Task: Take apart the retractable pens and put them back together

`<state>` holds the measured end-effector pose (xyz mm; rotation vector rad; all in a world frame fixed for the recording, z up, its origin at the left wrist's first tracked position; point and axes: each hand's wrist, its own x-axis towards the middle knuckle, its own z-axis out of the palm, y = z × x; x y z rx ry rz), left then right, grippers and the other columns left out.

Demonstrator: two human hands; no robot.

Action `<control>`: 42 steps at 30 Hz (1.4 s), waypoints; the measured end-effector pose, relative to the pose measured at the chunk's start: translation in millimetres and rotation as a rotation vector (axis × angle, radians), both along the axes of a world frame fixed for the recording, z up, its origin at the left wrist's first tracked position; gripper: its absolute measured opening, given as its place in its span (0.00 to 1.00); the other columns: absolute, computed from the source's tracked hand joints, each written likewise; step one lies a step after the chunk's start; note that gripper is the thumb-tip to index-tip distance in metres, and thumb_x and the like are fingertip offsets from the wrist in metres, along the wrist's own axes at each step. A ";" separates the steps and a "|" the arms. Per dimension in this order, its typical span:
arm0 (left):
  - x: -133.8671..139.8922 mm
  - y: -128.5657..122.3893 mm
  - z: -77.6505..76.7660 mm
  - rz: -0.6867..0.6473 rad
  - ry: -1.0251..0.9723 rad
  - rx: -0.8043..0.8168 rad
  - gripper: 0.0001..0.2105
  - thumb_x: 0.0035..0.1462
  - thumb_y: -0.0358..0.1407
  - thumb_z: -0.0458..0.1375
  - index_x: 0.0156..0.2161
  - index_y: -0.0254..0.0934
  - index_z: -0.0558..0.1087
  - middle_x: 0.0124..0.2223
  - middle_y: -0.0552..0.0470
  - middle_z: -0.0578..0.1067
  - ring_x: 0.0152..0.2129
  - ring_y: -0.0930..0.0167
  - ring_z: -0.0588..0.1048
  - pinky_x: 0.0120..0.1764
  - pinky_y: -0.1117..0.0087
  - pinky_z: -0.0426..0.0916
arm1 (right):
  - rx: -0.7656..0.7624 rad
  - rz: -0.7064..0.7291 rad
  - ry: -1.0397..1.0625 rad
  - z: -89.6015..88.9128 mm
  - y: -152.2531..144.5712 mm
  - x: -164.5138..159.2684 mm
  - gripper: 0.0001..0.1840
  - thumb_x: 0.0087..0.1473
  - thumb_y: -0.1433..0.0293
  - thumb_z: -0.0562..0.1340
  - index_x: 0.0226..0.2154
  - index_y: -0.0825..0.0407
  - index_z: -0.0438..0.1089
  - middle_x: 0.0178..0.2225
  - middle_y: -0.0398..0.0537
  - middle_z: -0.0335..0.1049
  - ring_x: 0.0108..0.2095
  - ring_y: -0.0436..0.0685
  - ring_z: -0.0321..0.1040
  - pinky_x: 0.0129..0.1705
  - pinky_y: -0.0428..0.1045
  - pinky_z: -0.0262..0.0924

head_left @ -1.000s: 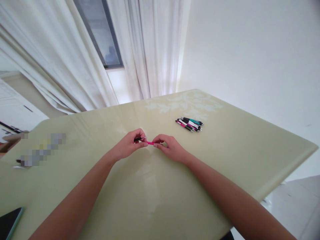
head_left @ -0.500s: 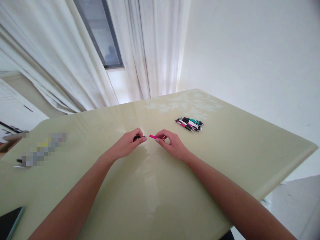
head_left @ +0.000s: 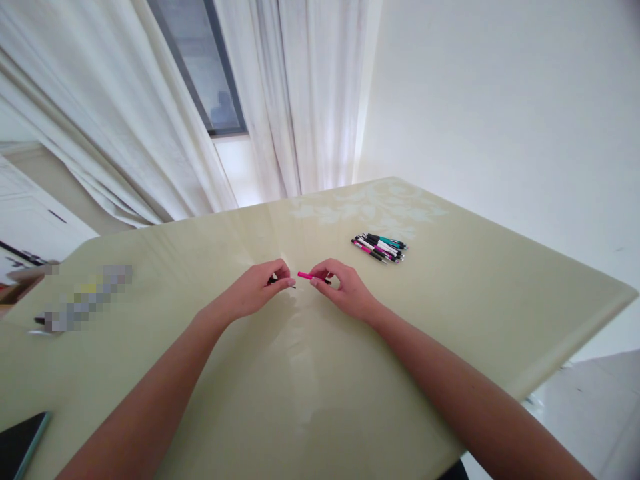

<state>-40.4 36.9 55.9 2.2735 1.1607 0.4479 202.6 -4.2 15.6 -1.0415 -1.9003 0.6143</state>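
My left hand (head_left: 254,288) is closed in a pinch on a black pen part (head_left: 273,280), mostly covered by the fingers. A thin dark tip pokes out past its thumb, pointing down and to the right. Between the thumb and fingers of my right hand (head_left: 346,287) is a pink pen barrel (head_left: 303,275) with a dark end near the palm. The two pieces are apart, with a small gap between the hands. Beyond my right hand, several pens (head_left: 379,249) in pink, white, black and teal lie together in a pile.
Both forearms reach over a pale green table (head_left: 260,413). A blurred-out object (head_left: 83,300) lies at the left, and a dark flat device (head_left: 23,440) sits at the lower left edge. Curtains (head_left: 320,100) and a white wall (head_left: 500,113) stand behind.
The thin tip at my left hand has swung downward, and the left fingers have curled a little more over the black part. My right hand has barely moved.
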 end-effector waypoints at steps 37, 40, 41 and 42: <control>-4.2 9.2 -0.7 0.111 -0.023 0.140 0.15 0.67 0.46 0.53 0.35 0.39 0.73 0.33 0.52 0.76 0.32 0.66 0.72 0.35 0.67 0.63 | 0.026 -0.020 0.008 -3.2 0.8 -0.1 0.05 0.63 0.69 0.63 0.41 0.50 0.75 0.39 0.46 0.75 0.38 0.54 0.69 0.41 0.48 0.62; -0.1 6.1 -0.8 0.079 -0.023 0.133 0.14 0.66 0.46 0.53 0.35 0.39 0.73 0.33 0.53 0.76 0.30 0.67 0.72 0.35 0.67 0.63 | 0.026 -0.011 -0.011 -3.8 0.8 -0.4 0.05 0.63 0.70 0.63 0.41 0.50 0.75 0.38 0.46 0.75 0.38 0.53 0.69 0.41 0.48 0.61; 1.8 4.7 -0.8 0.069 -0.021 0.133 0.14 0.66 0.46 0.53 0.35 0.39 0.72 0.32 0.53 0.76 0.30 0.67 0.72 0.34 0.67 0.63 | 0.026 -0.003 -0.019 -4.0 0.8 -0.5 0.05 0.63 0.70 0.63 0.41 0.50 0.75 0.38 0.46 0.75 0.38 0.53 0.69 0.41 0.48 0.61; 3.4 3.5 -0.8 0.060 -0.020 0.134 0.14 0.66 0.46 0.53 0.35 0.39 0.72 0.32 0.53 0.76 0.29 0.67 0.72 0.34 0.67 0.63 | 0.026 0.003 -0.025 -4.2 0.9 -0.7 0.05 0.63 0.69 0.63 0.40 0.50 0.75 0.37 0.46 0.75 0.38 0.54 0.69 0.41 0.48 0.61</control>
